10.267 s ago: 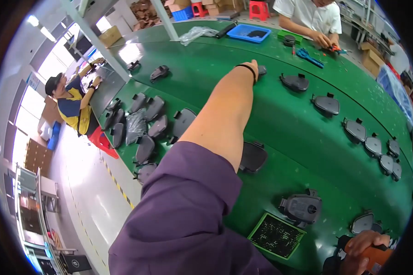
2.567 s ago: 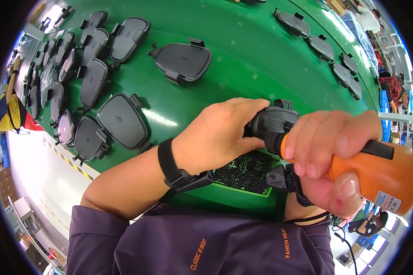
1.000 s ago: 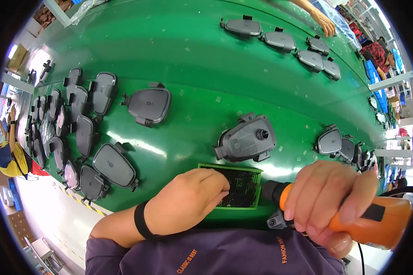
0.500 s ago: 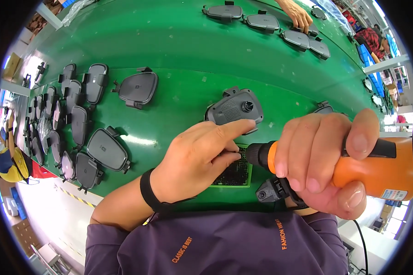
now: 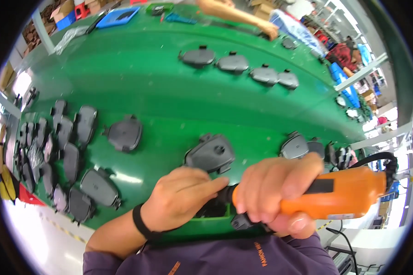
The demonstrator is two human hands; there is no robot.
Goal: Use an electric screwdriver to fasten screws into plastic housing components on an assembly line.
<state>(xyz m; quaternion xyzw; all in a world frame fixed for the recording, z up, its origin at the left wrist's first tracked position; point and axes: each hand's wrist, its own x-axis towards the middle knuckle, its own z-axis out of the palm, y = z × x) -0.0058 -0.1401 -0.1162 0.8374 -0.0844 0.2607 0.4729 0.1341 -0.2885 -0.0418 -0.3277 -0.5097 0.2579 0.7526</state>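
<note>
My right hand (image 5: 277, 195) grips an orange electric screwdriver (image 5: 339, 192), held level with its black nose (image 5: 226, 193) pointing left. At that nose are the fingertips of my left hand (image 5: 176, 197), pinched together; anything between them is too small or hidden to make out. Just beyond my hands lies a grey phone holder (image 5: 211, 155) with its back up and a round black knob on it. Below the fingers, partly covered, sits a green-rimmed tray (image 5: 211, 218) with small dark pieces inside.
Many phone holders (image 5: 71, 162) crowd the green table at the left. Others (image 5: 294, 145) lie at the right, and a row (image 5: 232, 63) runs across the far side. Another person's hand (image 5: 268, 31) reaches in at the back. A blue tray (image 5: 118, 17) stands far left.
The screwdriver has come left, bringing its nose to my left fingertips. My view has tilted up, showing more of the far table. The other person's hand has left the far row of holders.
</note>
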